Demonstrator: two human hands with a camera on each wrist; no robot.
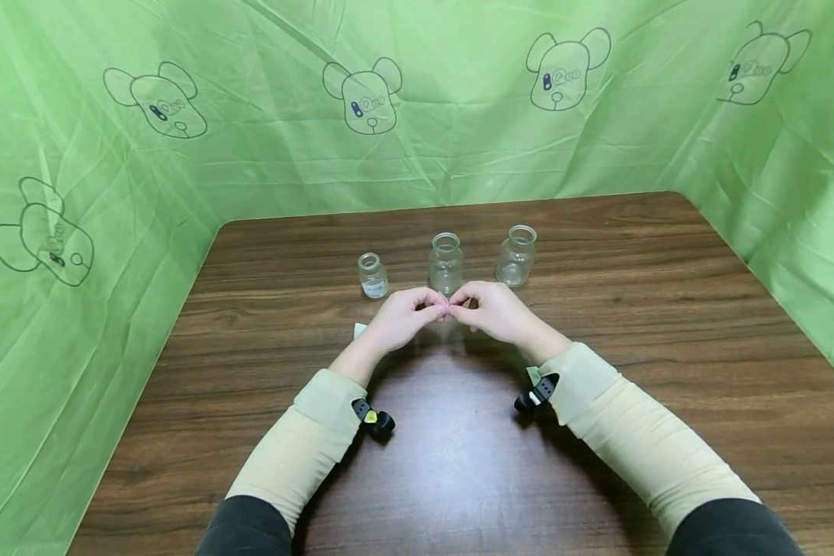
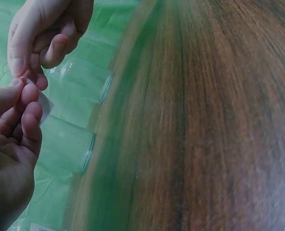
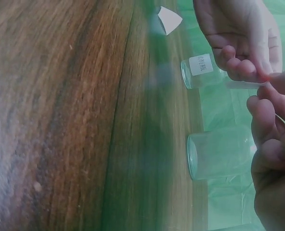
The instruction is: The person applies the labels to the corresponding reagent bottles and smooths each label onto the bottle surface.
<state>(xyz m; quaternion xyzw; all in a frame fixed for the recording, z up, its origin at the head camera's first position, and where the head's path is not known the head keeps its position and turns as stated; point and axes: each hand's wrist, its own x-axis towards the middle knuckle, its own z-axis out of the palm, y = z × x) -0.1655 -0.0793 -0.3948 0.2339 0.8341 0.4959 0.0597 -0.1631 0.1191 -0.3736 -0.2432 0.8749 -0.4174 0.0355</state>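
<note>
1 thin, whitish slip (image 3: 244,85) sits pinched where the left hand (image 1: 405,316) and right hand (image 1: 492,310) meet, its visible part towards the left, its long axis unclear. Just beyond stands the middle clear glass jar (image 1: 446,264). The smallest glass jar (image 1: 371,274) bears a white label (image 3: 201,64), its characters too blurred to read.

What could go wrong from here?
1. Tear or crease: the left hand and right hand meet fingertip to fingertip at a thin pale piece, so uneven pulling might damage it.
2. Knock: both hands work close to the middle glass jar; a forward slip could tip it.
3. Brush: the loose white piece lies beside the left wrist and might get swept aside.
</note>
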